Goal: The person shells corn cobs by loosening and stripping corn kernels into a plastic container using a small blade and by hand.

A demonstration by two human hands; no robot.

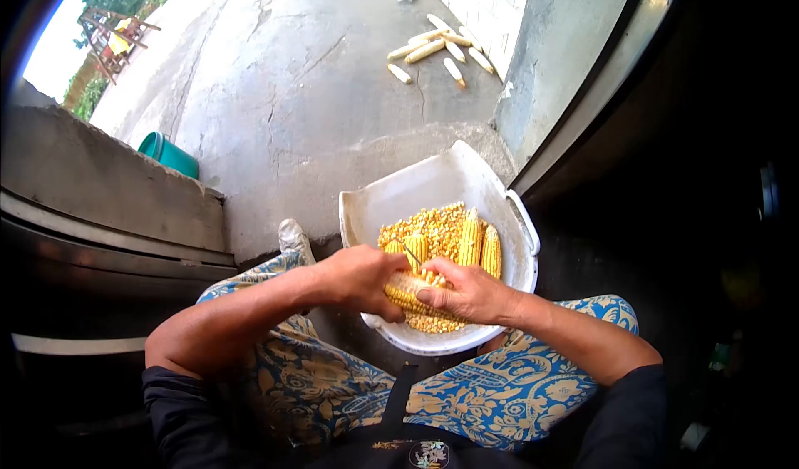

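Between my knees stands a white tub (408, 178) holding loose yellow kernels (441, 223) and several corn cobs (471, 240). Over the tub, my left hand (362, 276) is closed round one end of a partly stripped corn cob (408, 290), and a thin dark pointed tool (412, 255) sticks out near its fingers. My right hand (468, 290) grips the other end of the same cob, its thumb lying on the cob. Which hand holds the tool cannot be made out, as its lower part is hidden.
Several bare cobs (426, 50) lie on the concrete floor by the wall at the upper right. A green bucket (169, 154) lies tipped at the left beside a low concrete ledge (108, 178). Door frames flank me on both sides.
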